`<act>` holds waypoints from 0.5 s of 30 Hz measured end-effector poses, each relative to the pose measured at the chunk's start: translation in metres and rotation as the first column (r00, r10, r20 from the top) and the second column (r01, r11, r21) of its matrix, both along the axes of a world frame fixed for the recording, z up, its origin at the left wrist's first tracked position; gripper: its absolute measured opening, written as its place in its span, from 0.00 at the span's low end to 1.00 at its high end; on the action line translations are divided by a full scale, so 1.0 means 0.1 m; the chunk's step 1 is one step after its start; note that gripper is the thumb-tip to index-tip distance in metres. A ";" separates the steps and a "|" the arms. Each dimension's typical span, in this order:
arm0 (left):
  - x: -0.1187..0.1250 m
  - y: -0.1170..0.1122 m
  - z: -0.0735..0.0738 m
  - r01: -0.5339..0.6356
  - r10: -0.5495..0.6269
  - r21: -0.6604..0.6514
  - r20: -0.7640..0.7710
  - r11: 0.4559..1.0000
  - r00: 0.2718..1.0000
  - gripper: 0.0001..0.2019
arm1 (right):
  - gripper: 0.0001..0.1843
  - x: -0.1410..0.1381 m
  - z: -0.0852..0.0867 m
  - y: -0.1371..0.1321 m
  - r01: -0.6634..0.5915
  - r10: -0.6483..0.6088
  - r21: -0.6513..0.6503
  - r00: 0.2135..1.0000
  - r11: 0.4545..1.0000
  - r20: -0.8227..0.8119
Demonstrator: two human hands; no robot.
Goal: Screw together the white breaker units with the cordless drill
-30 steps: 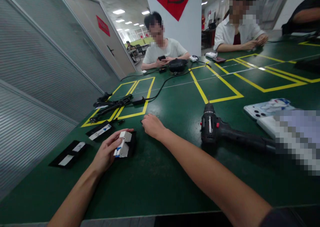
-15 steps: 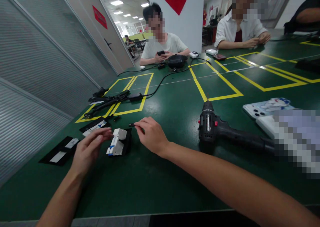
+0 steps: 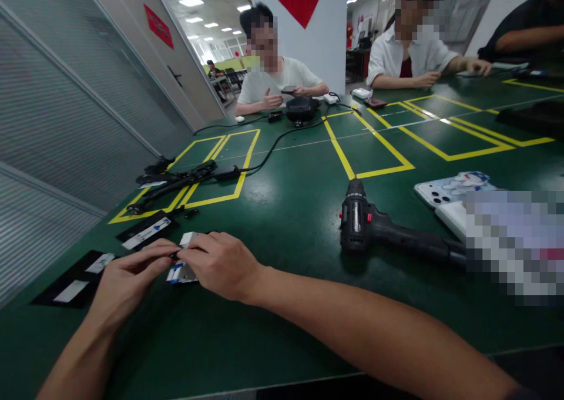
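My left hand (image 3: pixel 126 279) pinches a small black piece (image 3: pixel 174 255), thumb against finger, likely to steady so slight a part; my right hand (image 3: pixel 227 268) curls in to meet it, whether gripping I cannot tell; the white block (image 3: pixel 188 239) is beneath both, partly hidden, presumably left low so the table (image 3: pixel 264 341) bears it; drill (image 3: pixel 353 224) well apart at three o'clock, probably for elbow room; count: one piece, one block, one drill, two black plates (image 3: pixel 48 294), nine and ten o'clock.

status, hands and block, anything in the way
Left hand and right hand together at small black piece, grip unclear. White-and-blue block beneath, partly hidden. Power drill rightward, apart from hands.
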State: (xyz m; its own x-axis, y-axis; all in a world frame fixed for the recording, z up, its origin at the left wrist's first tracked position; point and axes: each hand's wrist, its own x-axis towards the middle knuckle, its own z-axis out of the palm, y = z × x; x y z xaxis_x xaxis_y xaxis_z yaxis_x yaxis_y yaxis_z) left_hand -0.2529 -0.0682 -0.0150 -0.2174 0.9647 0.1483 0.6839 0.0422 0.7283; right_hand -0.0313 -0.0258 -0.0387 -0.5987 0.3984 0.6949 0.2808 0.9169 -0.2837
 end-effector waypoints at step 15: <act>0.12 0.01 0.04 -0.139 0.146 -0.086 0.083 0.987 0.986 0.21 | 0.08 0.00 -0.01 -0.01 -0.008 0.008 -0.010 1.000 1.000 0.017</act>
